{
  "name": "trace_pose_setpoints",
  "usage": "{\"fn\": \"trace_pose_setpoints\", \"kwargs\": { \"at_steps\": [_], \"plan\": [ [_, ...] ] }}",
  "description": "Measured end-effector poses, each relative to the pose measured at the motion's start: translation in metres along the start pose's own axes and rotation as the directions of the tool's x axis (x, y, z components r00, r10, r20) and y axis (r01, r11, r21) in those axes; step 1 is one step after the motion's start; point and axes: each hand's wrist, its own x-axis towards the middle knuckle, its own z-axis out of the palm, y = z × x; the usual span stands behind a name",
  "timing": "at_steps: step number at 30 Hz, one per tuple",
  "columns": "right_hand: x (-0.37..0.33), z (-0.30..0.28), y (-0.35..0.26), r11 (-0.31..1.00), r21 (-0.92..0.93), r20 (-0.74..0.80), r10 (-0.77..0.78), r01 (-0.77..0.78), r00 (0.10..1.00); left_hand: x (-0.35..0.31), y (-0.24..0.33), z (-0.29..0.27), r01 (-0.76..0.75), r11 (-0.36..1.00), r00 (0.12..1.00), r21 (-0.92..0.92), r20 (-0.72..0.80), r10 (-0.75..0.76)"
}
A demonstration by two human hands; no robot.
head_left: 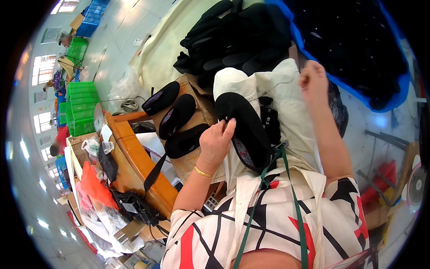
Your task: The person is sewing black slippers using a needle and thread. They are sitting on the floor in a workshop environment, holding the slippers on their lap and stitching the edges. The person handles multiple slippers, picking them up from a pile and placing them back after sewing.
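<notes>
A black cloth shoe (244,127) with a patterned lining lies on my lap over a cream apron (291,116). My left hand (217,140) grips its left edge, thumb and fingers pinched on the rim. Raised to the far right, my right hand (312,80) has its fingers pinched together. A thin thread (280,84) runs toward it from the shoe's side. Beside the shoe lies dark speckled fabric (270,123). A green cord (293,197) hangs from my neck, with a small metal tool (283,144) near its lower end.
Three black shoes, one nearest me (186,141), rest on a cardboard box (177,163) at left. Beyond is a heap of black shoes (237,42). A blue-rimmed bag (405,89) of dark pieces stands far right. Left are a wooden bench (139,166) and green crates (83,107).
</notes>
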Motion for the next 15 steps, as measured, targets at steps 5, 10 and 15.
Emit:
{"fn": "trace_pose_setpoints", "kwargs": {
  "at_steps": [5,10,15],
  "plan": [
    [-0.055,0.016,0.038,0.406,-0.489,0.815,-0.101,0.772,0.570,0.008,0.002,-0.004,0.111,0.994,0.987,-0.017,0.121,-0.109],
    [-0.051,0.036,0.059,0.315,-0.441,0.885,-0.003,0.840,0.466,0.012,0.011,-0.003,0.449,0.824,0.893,-0.346,0.143,-0.427],
    [-0.059,0.068,0.044,0.643,-0.529,0.645,-0.119,0.554,0.755,0.014,0.016,-0.005,0.578,0.640,0.802,-0.506,0.209,-0.560]
  ]
}}
